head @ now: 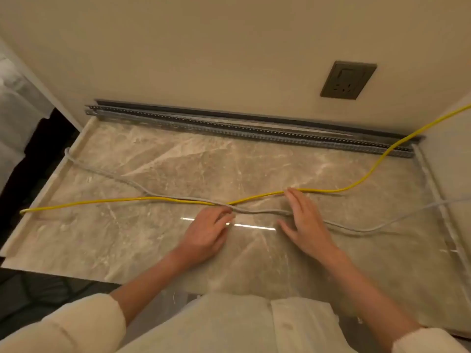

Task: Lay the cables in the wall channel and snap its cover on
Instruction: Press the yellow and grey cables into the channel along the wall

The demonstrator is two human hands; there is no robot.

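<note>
A grey slotted wall channel (229, 129) runs along the foot of the wall at the back of the marble counter (153, 238), with its dark cover strip (204, 110) lying just behind it against the wall. A yellow cable (114, 200) and a grey cable (114, 178) lie loose across the counter and cross near the middle. My left hand (206, 233) rests flat by the crossing, fingertips touching the cables. My right hand (305, 220) lies flat with fingers spread, its tips at the yellow cable, the grey cable passing under it. Neither hand grips anything.
A dark wall socket (348, 80) sits on the wall above the channel's right part. A side wall (453, 154) closes the right end, and the yellow cable climbs up past it. The counter drops off at the left edge (38, 197) to a dark floor.
</note>
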